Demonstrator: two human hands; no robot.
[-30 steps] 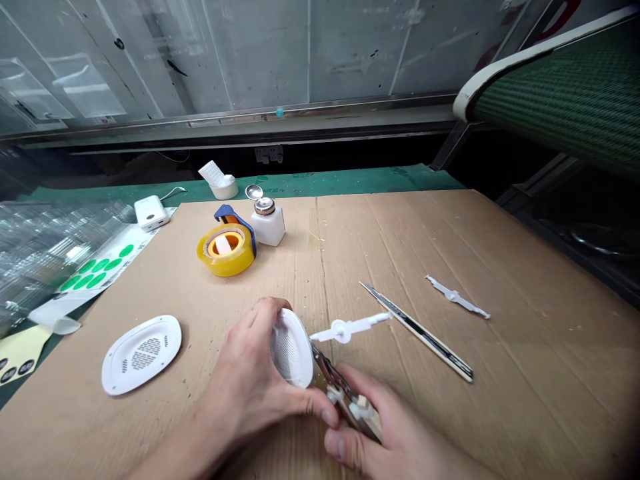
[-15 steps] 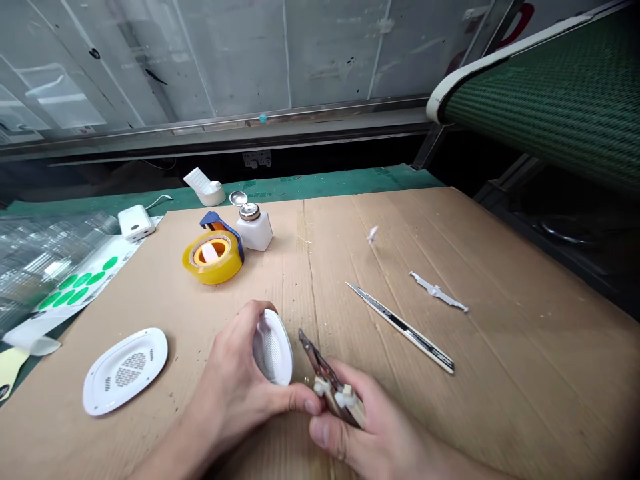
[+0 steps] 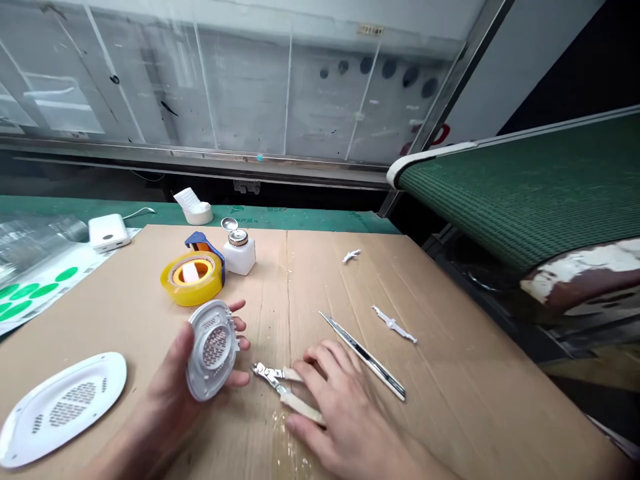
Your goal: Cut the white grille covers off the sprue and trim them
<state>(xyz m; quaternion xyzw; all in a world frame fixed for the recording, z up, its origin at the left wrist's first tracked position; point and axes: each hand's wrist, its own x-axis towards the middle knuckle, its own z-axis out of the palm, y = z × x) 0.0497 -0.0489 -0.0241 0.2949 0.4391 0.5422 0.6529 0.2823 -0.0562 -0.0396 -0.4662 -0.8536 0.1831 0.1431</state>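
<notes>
While the left hand (image 3: 173, 373) is holding one grille (image 3: 214, 348) above the cardboard (image 3: 320, 280), fingers fanned behind, the right hand (image 3: 337, 400) is resting spread fingers over one pair of cutters (image 3: 275, 378); whether they're gripping, I cannot tell. Checking seems to be going on; any cut would be calling for fingers closing round both handles (image 3: 303, 408). Two scraps (image 3: 394, 325), one knife (image 3: 365, 357) and one cover (image 3: 73, 405) are lying nearby.

Diffuse light is falling evenly across the cardboard (image 3: 465, 407), casting soft shadows beneath the hands (image 3: 345, 393). Pale reflections are streaking the clear panel (image 3: 250, 100); darkness is filling the space below it. Wide-angle distortion is stretching the white plate (image 3: 73, 400) near the left edge.
</notes>
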